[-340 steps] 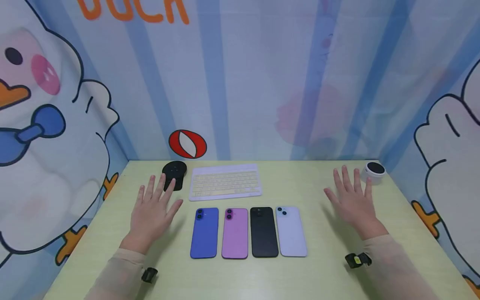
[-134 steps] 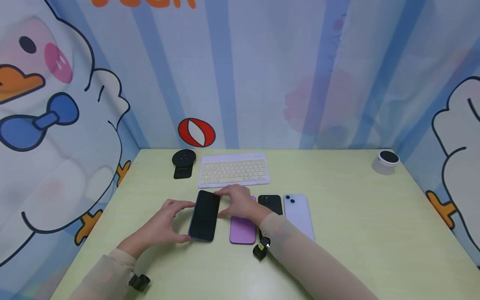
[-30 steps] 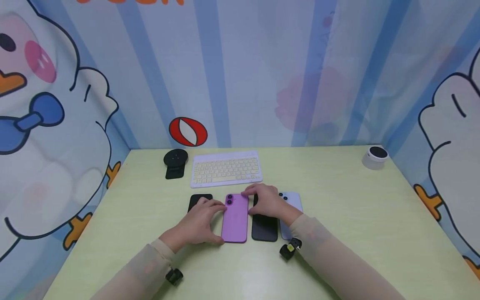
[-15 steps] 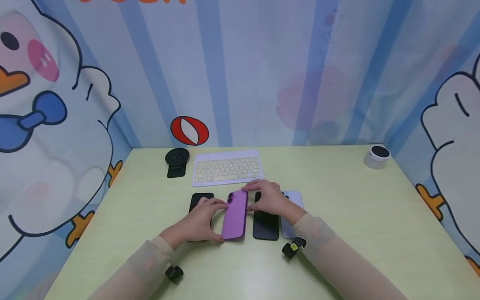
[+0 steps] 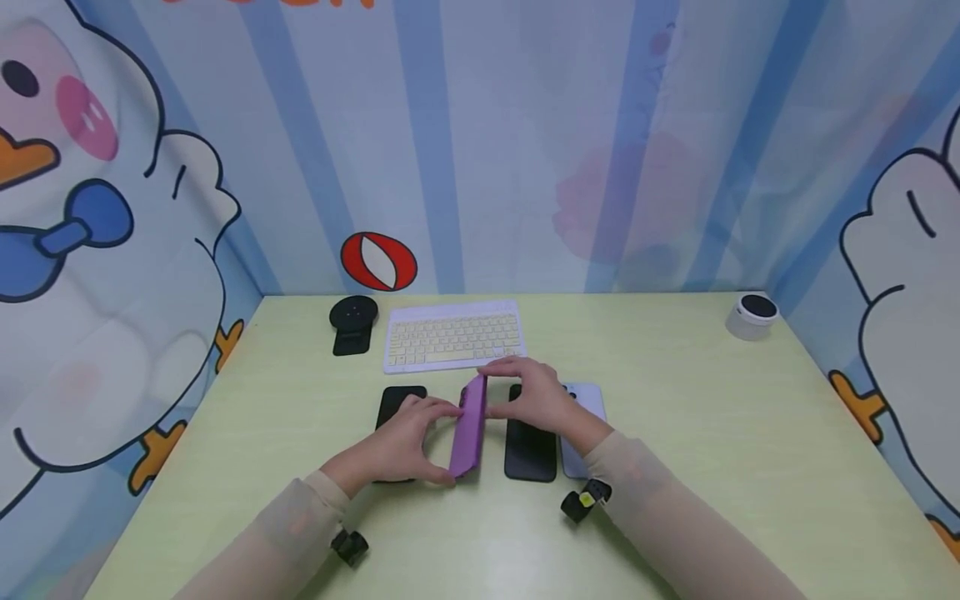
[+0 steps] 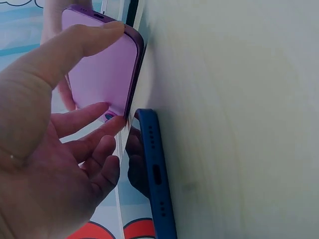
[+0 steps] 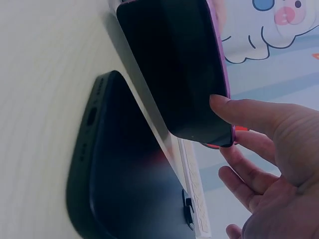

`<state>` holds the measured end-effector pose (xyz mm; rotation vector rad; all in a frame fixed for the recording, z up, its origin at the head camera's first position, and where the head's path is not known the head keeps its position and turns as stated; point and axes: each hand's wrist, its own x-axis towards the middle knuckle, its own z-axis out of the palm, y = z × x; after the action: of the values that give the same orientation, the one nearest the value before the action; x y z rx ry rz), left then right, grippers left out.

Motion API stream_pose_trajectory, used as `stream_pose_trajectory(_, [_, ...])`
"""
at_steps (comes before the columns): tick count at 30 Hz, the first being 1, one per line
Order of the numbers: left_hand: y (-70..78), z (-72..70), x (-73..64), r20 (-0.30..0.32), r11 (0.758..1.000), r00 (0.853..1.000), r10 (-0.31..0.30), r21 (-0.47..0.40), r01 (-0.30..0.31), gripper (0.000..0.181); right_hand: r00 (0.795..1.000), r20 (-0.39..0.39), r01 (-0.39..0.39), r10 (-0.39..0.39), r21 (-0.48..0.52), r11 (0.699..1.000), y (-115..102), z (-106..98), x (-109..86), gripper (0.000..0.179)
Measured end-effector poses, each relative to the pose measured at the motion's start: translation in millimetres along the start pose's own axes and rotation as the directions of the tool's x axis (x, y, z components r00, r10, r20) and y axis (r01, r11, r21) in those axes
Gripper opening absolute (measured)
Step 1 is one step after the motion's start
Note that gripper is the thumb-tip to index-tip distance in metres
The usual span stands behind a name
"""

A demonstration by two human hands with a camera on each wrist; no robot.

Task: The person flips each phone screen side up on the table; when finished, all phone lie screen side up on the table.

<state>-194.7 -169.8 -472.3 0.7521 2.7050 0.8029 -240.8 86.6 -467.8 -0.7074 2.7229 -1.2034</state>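
A purple smartphone (image 5: pixel 468 429) stands tilted up on its long edge between both hands. My left hand (image 5: pixel 401 442) holds it, thumb at its lower corner and fingertips near its camera end. My right hand (image 5: pixel 543 400) pinches its upper end; in the right wrist view the thumb presses on the black screen (image 7: pixel 169 64) and fingers reach to its edge. A blue-edged phone (image 6: pixel 154 169) lies screen up, partly hidden under my left hand. Beneath my right hand lies a black phone (image 5: pixel 530 457), back up, and beside it a pale lavender phone (image 5: pixel 591 402), partly covered by the wrist.
Behind the phones lies a white and lilac keyboard (image 5: pixel 455 337), with a black round-topped stand (image 5: pixel 352 321) to its left. A small white cylinder with a dark top (image 5: pixel 752 317) sits at the far right corner. A printed curtain (image 5: pixel 495 150) borders the table.
The blue phone was turned screen up earlier. Over the last second, the purple phone went from lying flat, back up, to standing steeply on its edge, its right side raised by the right hand.
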Motion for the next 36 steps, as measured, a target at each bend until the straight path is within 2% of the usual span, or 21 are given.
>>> stream_pose_trajectory(9, [0.7,-4.3,-2.1,-0.039,0.996,0.999,0.018,-0.084,-0.021,0.088,0.997,-0.063,0.053,-0.053,0.005,0.999,-7,6,3.2,0.064])
stream_pose_trajectory(17, [2.2,-13.0,-8.6,-0.049,0.99,0.999,0.006,-0.144,-0.013,0.09,0.995,-0.088,0.039,-0.039,0.003,0.999,-12,16,7.0,0.062])
stream_pose_trajectory(21, [1.9,-17.2,-12.9,-0.045,0.988,0.999,0.013,-0.151,-0.019,0.092,0.995,-0.086,0.04,-0.039,0.012,0.999,-12,22,9.4,0.062])
stream_pose_trajectory(29, [0.1,-25.0,-16.6,-0.046,0.994,0.999,0.012,-0.11,-0.017,0.095,0.994,-0.089,0.072,-0.068,0.038,0.997,-14,25,12.6,0.061])
stream_pose_trajectory(36, [-2.4,-27.7,-18.2,-0.045,0.992,0.999,0.02,-0.125,-0.025,0.094,0.995,-0.081,0.056,-0.053,0.038,0.998,-16,28,15.8,0.061])
